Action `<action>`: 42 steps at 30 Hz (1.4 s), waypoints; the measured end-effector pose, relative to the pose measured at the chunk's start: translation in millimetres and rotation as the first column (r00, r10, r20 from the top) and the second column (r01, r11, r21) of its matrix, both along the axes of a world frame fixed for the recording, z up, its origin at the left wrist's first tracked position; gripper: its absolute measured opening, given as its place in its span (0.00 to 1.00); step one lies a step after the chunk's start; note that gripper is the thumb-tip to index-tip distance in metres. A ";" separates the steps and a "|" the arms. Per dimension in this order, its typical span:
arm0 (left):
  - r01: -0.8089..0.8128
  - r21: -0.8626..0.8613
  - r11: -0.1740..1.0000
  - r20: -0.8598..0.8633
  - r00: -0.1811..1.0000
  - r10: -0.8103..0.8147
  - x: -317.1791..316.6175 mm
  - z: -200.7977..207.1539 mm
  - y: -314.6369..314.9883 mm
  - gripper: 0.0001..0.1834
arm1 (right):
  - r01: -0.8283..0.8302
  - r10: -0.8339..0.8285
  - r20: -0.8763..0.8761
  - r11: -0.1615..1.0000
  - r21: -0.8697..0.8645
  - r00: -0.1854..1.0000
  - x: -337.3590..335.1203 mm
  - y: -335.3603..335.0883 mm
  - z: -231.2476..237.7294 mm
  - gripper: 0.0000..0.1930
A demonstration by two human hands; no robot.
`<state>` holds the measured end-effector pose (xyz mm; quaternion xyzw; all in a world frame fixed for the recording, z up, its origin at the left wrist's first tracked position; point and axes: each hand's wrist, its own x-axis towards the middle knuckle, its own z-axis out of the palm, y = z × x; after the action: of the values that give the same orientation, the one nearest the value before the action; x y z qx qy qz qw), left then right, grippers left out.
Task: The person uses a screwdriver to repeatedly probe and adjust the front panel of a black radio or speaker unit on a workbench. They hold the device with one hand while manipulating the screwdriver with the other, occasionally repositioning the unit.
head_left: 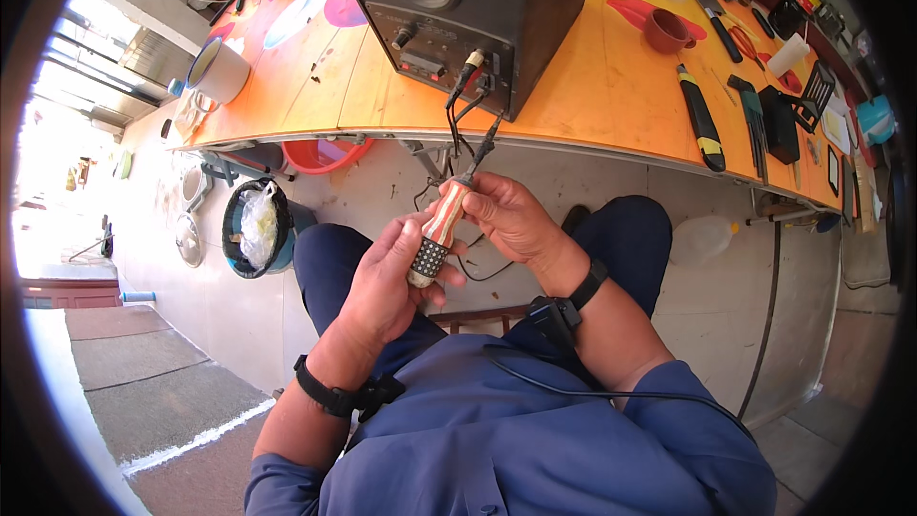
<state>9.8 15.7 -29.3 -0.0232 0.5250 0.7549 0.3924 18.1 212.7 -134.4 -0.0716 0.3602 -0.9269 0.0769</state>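
Observation:
Both hands hold a short handle-like piece [444, 215] above my lap. It has red and cream stripes, a black band with pale dots and a cream lower end; its exact kind I cannot make out. My left hand [384, 272] grips the dotted end between thumb and fingers. My right hand [511, 215] pinches the upper end, where a dark cord-like part [484, 146] runs up toward the table edge. Beyond stands a black speaker [458, 33], its back panel facing me, with a plug [471, 64] and dark cables in it.
The orange table [611, 124] carries a black-and-yellow utility knife [702, 119], a brown cup [669, 31], scissors [745, 43] and other tools at right. A white pot [218, 72] stands at left. Below are a red basin [327, 155] and a lined bin [294, 220].

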 end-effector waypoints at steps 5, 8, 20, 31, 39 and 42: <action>-0.038 -0.208 0.977 -0.199 0.980 -0.004 1.7 -4.7 4.7 0.23 | 0.023 -0.023 -0.006 0.999 0.024 1.000 -2.0 -0.9 -3.2 0.17; 0.007 -0.072 0.997 0.026 1.000 -0.005 -4.6 0.7 -1.3 0.22 | 0.003 -0.003 -0.006 0.999 -0.038 1.000 -2.0 0.4 -4.4 0.16; 0.020 -0.074 0.997 0.032 0.999 -0.018 -3.9 3.2 -0.4 0.23 | 0.016 -0.016 -0.001 1.000 -0.026 1.000 -2.7 1.3 -3.0 0.17; 0.013 -0.142 0.990 -0.053 0.998 -0.021 -4.2 0.7 2.3 0.24 | 0.014 -0.014 -0.024 1.000 -0.011 1.000 -3.2 2.0 -2.7 0.17; -0.013 -0.207 0.978 -0.137 0.990 -0.016 -2.2 -0.7 3.4 0.24 | 0.009 -0.009 -0.040 1.000 -0.015 0.999 -4.4 4.2 -3.3 0.17; 0.024 -0.168 0.985 -0.097 0.994 -0.041 -4.5 -0.9 2.2 0.24 | -0.004 0.003 -0.046 0.999 -0.031 0.999 -4.7 3.7 -4.5 0.17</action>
<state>5.4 17.9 -30.2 -0.0096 0.6056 0.7020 0.3747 13.4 216.4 -138.9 -0.0945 0.3471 -0.9305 0.0691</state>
